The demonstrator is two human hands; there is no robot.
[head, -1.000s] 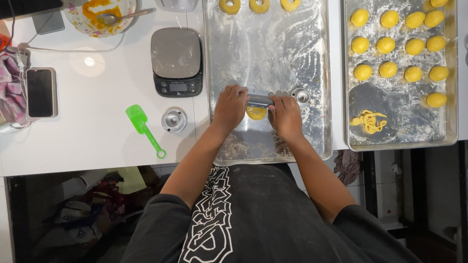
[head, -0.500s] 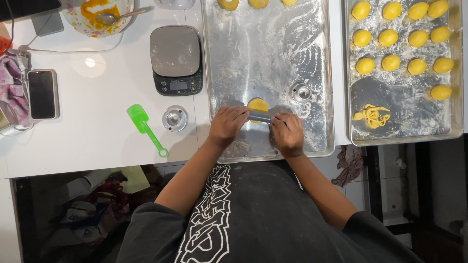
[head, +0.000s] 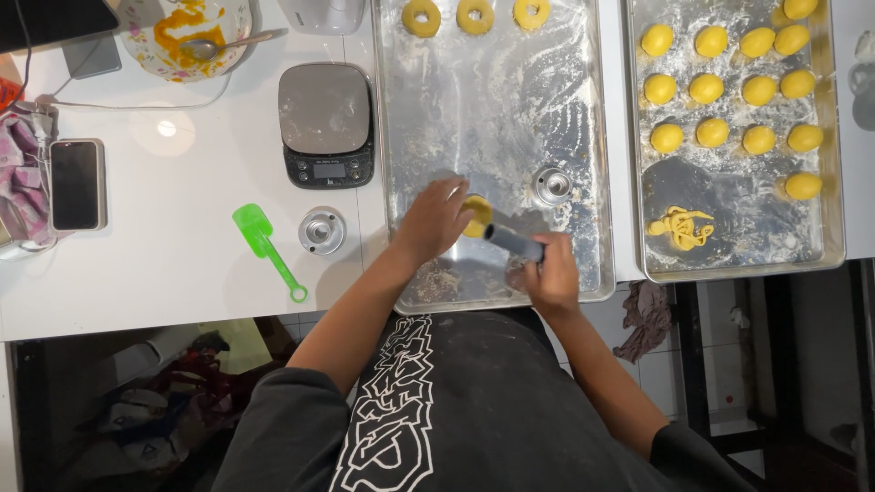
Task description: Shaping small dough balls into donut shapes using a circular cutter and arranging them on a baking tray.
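My left hand (head: 436, 219) rests its fingers on a flattened yellow dough piece (head: 475, 216) on the floured metal tray (head: 492, 109). My right hand (head: 547, 273) grips a short grey rolling pin (head: 512, 241), lifted at an angle with its far end near the dough. A small round metal cutter (head: 552, 184) lies on the tray just right of the dough. Three yellow dough rings (head: 475, 15) sit along the tray's far edge.
A second tray (head: 729, 219) on the right holds several yellow dough balls (head: 711, 88) and a dough scrap (head: 679, 226). Left of the trays are a kitchen scale (head: 326, 123), a round metal cutter (head: 321, 230), a green spatula (head: 264, 237), a phone (head: 76, 184) and a bowl (head: 187, 27).
Both hands were rolling the pin over the dough. Now my left hand has let go and touches the dough, while my right hand holds the pin alone, lifted and angled.
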